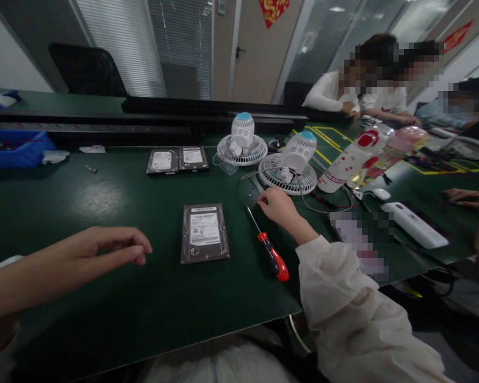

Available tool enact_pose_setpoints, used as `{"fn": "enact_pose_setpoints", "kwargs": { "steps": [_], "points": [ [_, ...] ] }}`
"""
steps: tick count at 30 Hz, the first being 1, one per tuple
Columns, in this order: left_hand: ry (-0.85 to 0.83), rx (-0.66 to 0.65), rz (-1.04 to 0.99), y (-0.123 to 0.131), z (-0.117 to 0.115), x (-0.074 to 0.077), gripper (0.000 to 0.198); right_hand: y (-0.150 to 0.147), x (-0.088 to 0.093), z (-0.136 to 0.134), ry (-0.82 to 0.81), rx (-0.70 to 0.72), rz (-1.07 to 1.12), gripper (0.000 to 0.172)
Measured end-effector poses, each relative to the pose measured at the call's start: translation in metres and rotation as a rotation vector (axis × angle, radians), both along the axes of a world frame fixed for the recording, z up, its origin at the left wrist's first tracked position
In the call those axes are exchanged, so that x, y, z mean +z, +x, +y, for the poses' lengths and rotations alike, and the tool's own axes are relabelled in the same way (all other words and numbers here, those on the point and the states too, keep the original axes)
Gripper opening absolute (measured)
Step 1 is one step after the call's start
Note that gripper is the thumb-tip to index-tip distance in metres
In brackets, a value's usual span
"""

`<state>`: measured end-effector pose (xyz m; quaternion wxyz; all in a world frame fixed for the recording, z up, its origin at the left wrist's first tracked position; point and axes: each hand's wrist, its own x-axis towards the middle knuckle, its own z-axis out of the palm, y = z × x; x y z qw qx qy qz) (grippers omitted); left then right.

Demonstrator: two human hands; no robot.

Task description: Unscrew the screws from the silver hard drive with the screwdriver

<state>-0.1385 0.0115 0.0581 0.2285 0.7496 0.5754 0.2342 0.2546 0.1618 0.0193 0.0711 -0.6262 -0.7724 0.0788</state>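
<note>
A hard drive (205, 233) with a white label lies flat on the green table in front of me. My left hand (117, 246) hovers to its left, empty, fingers loosely bent and the thumb apart from them. To the drive's right lies a screwdriver (270, 252) with a red and black handle, its shaft pointing away from me. Just beyond it my right hand (278, 206) rests near the table with fingertips pinched together; whatever they hold, if anything, is hidden. A tiny metal piece (250, 195), perhaps a screw, lies by those fingertips.
Farther back lie two more hard drives, one (162, 161) beside the other (193, 158). Two white fans (242, 139) (293, 162) rest face down near bottles (345, 159). A blue bin (18, 149) stands at left, a white power strip (415, 224) at right. People sit at the far right.
</note>
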Motion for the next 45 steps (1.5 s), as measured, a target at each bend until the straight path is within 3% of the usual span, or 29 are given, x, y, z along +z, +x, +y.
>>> {"fn": "enact_pose_setpoints", "kwargs": {
  "steps": [4, 9, 10, 12, 15, 19, 24, 33, 40, 45],
  "points": [
    [-0.012, -0.034, -0.046, 0.057, 0.037, 0.004, 0.046, 0.002, 0.0, 0.001, -0.04, -0.017, 0.176, 0.038],
    [-0.08, -0.215, -0.081, 0.082, 0.07, 0.008, 0.03, -0.007, 0.017, -0.003, -0.182, 0.021, 0.598, 0.035],
    [-0.024, -0.233, -0.088, 0.086, 0.074, 0.008, 0.027, -0.012, 0.021, -0.006, -0.225, 0.047, 0.703, 0.032],
    [0.102, -0.275, -0.087, 0.096, 0.078, 0.008, 0.023, -0.026, 0.026, -0.015, -0.321, 0.111, 0.912, 0.032],
    [0.263, -0.292, -0.103, 0.11, 0.077, 0.005, 0.016, -0.049, 0.028, -0.031, -0.499, 0.199, 1.155, 0.045],
    [0.339, -0.273, -0.129, 0.113, 0.073, -0.003, 0.008, -0.069, 0.024, -0.044, -0.682, 0.214, 1.336, 0.046],
    [0.403, -0.281, -0.109, 0.108, 0.075, -0.01, 0.007, -0.072, 0.019, -0.047, -0.757, 0.18, 1.435, 0.037],
    [0.718, -0.32, 0.19, 0.111, 0.07, -0.014, 0.019, -0.072, 0.01, -0.05, -0.74, 0.118, 1.467, 0.033],
    [0.769, -0.339, 0.274, 0.112, 0.069, -0.012, 0.019, -0.071, 0.006, -0.05, -0.705, 0.125, 1.465, 0.032],
    [0.662, -0.339, 0.214, 0.114, 0.071, -0.012, 0.011, -0.072, 0.006, -0.051, -0.696, 0.139, 1.458, 0.033]
  ]
}}
